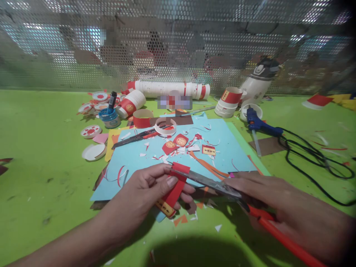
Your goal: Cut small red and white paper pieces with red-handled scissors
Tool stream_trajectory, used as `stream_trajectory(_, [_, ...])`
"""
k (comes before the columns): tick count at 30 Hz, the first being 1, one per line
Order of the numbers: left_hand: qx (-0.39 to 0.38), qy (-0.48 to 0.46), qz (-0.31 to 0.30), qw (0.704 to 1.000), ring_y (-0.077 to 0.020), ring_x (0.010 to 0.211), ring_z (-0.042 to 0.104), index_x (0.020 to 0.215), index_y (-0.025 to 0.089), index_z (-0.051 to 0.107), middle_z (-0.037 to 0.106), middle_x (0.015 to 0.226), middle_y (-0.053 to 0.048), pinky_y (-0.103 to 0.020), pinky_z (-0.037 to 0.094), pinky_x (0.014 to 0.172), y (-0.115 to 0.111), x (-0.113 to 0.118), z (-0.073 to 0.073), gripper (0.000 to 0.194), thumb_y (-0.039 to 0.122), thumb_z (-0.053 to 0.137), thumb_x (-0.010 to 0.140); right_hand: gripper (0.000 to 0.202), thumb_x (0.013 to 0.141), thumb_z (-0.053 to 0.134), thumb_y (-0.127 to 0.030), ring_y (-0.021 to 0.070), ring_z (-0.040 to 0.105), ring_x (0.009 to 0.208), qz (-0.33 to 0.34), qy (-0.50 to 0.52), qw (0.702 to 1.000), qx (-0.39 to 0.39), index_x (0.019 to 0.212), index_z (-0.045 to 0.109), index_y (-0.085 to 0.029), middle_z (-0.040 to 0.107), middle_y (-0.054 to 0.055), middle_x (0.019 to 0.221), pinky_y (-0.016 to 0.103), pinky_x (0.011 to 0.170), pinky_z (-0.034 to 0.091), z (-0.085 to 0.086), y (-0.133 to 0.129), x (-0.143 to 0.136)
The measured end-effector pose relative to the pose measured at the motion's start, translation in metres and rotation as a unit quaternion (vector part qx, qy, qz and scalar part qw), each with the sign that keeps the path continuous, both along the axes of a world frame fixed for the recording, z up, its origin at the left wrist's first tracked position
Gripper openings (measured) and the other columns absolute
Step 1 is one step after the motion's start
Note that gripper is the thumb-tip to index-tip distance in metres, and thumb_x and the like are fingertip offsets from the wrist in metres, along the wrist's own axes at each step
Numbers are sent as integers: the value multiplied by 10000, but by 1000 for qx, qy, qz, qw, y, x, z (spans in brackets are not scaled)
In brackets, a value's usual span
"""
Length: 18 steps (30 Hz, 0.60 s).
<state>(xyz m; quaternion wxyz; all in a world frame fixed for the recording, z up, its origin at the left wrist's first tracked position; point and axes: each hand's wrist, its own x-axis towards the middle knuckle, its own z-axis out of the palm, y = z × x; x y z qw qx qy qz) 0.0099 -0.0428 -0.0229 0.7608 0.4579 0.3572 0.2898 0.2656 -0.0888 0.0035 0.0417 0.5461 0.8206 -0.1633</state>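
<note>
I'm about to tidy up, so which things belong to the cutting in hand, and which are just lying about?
In use:
- red paper strip, in the left hand
- red-handled scissors, in the right hand

Apparently just lying about:
- blue glue gun
- blue jar
- row of nested white cups

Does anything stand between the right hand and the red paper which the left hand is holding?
Only the scissors, held in the right hand, lie between: their blades reach the upper part of the red paper. Nothing else visible blocks the way.
</note>
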Motion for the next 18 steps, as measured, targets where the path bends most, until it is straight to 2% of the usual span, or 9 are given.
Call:
stream_trajectory(5, [-5, 0, -2, 1000, -199, 744, 675, 936, 146, 639, 706, 848, -101, -258, 479, 615, 0, 1, 0, 189, 279, 524, 867, 344, 822, 475, -270, 363, 565, 1103, 4, -13, 1000, 0, 1145, 591, -258, 624, 111, 1209, 520, 817, 525, 2, 1, -2])
stream_trajectory(10, [-23, -10, 8, 1000, -177, 728, 671, 941, 148, 643, 710, 841, -94, -250, 486, 619, 0, 2, -1, 176, 266, 539, 859, 310, 835, 480, -285, 346, 562, 1102, -1, -1, 1000, -7, 1121, 598, -273, 632, 89, 1190, 458, 791, 545, 2, -3, -3])
stream_trajectory(14, [-35, -16, 14, 999, -186, 725, 672, 936, 146, 641, 710, 852, -103, -247, 484, 595, 0, 2, -4, 180, 275, 549, 851, 279, 835, 478, -241, 320, 575, 1078, 2, 5, 1000, -4, 1075, 617, -272, 654, 71, 1142, 409, 775, 551, 1, -1, -2])
stream_trajectory(18, [-39, -8, 9, 999, -189, 746, 671, 950, 144, 637, 708, 875, -111, -246, 485, 604, 0, 1, -6, 199, 288, 537, 856, 273, 815, 487, -206, 318, 589, 1046, 8, 11, 1000, -10, 1042, 626, -267, 668, 72, 1099, 410, 764, 551, 1, 0, -3])
